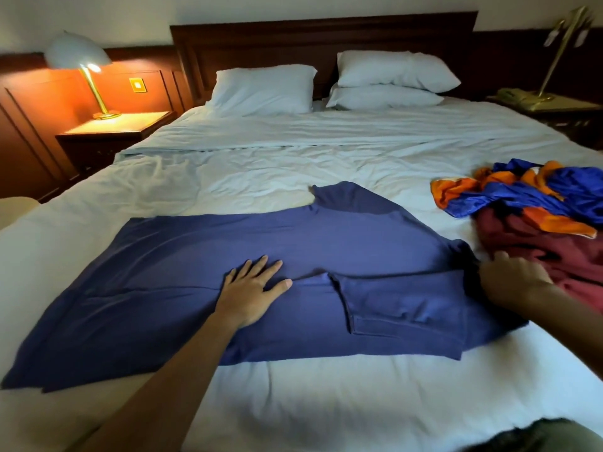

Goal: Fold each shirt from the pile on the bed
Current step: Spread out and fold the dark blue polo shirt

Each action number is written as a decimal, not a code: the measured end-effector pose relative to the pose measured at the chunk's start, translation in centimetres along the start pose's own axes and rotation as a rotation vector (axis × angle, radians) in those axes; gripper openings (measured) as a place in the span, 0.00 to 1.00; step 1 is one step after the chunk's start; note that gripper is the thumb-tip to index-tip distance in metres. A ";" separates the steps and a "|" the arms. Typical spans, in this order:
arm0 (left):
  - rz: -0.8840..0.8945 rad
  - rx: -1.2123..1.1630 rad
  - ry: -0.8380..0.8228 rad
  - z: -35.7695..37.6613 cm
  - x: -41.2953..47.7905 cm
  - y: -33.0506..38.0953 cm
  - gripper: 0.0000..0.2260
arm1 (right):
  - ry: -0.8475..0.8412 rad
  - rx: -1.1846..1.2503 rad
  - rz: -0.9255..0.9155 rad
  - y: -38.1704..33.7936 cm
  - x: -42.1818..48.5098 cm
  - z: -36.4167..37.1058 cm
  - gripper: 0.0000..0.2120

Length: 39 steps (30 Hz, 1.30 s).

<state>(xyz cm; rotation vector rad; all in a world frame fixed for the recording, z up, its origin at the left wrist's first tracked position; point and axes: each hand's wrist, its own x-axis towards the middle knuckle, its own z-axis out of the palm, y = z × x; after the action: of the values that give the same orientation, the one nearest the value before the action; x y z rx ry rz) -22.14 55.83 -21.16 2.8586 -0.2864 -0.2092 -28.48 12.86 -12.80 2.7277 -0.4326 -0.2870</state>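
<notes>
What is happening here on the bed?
A person is folding a navy shirt spread flat on the bed. The left grip lies flat on the shirt's middle and presses it down. The right grip holds the shirt's edge on the side near the pile. One sleeve is already folded in over the body. The pile, blue-orange and maroon clothes, lies crumpled at the right.
</notes>
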 end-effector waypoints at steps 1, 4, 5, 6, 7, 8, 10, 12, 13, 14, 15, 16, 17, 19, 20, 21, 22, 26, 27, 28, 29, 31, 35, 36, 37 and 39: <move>-0.001 0.005 -0.005 0.0 0.1 0.0 0.34 | -0.034 0.015 0.018 -0.1 0.2 -0.3 0.19; 0.007 0.018 -0.008 0.1 0.3 -0.2 0.40 | -0.061 0.039 0.035 -0.6 1.4 -1.7 0.23; 0.010 0.016 -0.007 0.1 0.4 -0.2 0.44 | -0.015 0.063 0.015 -0.7 1.9 -2.2 0.24; 0.011 0.009 -0.007 0.2 0.4 -0.3 0.47 | 0.059 0.118 -0.021 -0.8 2.5 -2.5 0.23; 0.011 0.003 -0.008 0.2 0.5 -0.3 0.47 | 0.144 0.197 -0.068 -1.0 3.0 -2.8 0.21; 0.010 -0.002 -0.013 0.1 0.6 -0.2 0.46 | 0.208 0.277 -0.122 -1.2 3.6 -2.7 0.21; 0.004 -0.012 -0.032 0.0 0.8 -0.1 0.42 | 0.161 0.397 -0.245 -2.0 4.7 -1.9 0.25; -0.007 -0.023 -0.056 -0.3 1.2 -0.3 0.40 | -0.037 0.453 -0.314 -3.2 5.6 -0.4 0.29; -0.013 -0.028 -0.070 -0.5 1.5 -0.6 0.40 | -0.121 0.452 -0.297 -3.6 6.0 0.3 0.31; -0.019 -0.030 -0.083 -0.6 1.9 -1.0 0.41 | -0.164 0.433 -0.250 -4.0 6.7 0.8 0.33; -0.027 -0.024 -0.094 -0.8 2.4 -1.4 0.42 | -0.172 0.390 -0.196 -4.4 7.2 0.7 0.35; -0.041 -0.014 -0.103 -1.0 2.8 -1.9 0.41 | -0.166 0.340 -0.148 -4.9 7.7 0.0 0.35; -0.060 -0.003 -0.112 -1.1 3.3 -2.4 0.40 | -0.146 0.296 -0.120 -5.6 8.1 -0.9 0.35; -0.102 0.024 -0.111 -1.6 4.2 -3.6 0.37 | -0.055 0.286 -0.152 -7.6 8.6 -2.8 0.33; -0.124 0.046 -0.100 -1.8 4.6 -4.4 0.38 | 0.011 0.326 -0.213 -9.2 8.7 -3.3 0.33; -0.148 0.068 -0.086 -2.0 5.1 -5.3 0.38 | 0.055 0.364 -0.299 -10.9 8.4 -3.6 0.34; -0.175 0.083 -0.064 -2.2 5.7 -6.2 0.37 | 0.057 0.399 -0.399 -13.0 8.2 -3.7 0.36; -0.268 0.124 0.019 -3.0 7.9 -9.7 0.35 | -0.080 0.425 -0.637 -19.7 8.8 -2.2 0.37; -0.281 0.122 0.026 -3.2 8.6 -10.5 0.36 | -0.069 0.431 -0.637 -20.7 9.9 -1.7 0.40; -0.291 0.121 0.030 -3.4 9.3 -11.2 0.36 | -0.046 0.446 -0.618 -21.4 11.0 -1.3 0.42; -0.299 0.121 0.032 -3.6 10.1 -12.0 0.37 | -0.022 0.449 -0.590 -22.1 12.1 -1.2 0.41; -0.308 0.114 0.038 -3.8 11.6 -13.6 0.36 | 0.036 0.442 -0.544 -23.3 14.1 -1.1 0.31; -0.316 0.087 0.072 -4.3 14.4 -16.9 0.35 | 0.165 0.424 -0.538 -25.0 17.5 -1.5 0.37; -0.317 0.080 0.079 -4.6 15.1 -17.7 0.35 | 0.203 0.424 -0.543 -25.3 18.4 -1.6 0.38; -0.317 0.075 0.087 -4.8 15.8 -18.5 0.35 | 0.229 0.422 -0.550 -25.6 19.1 -1.8 0.36; -0.300 0.064 0.119 -5.3 16.9 -19.9 0.35 | 0.291 0.416 -0.584 -26.1 20.4 -2.4 0.30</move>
<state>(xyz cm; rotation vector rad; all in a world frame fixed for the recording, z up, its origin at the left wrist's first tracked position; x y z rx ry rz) -1.37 72.32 -23.47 2.9514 0.1642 -0.0861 -2.14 29.96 -23.44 3.1797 0.4449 0.0717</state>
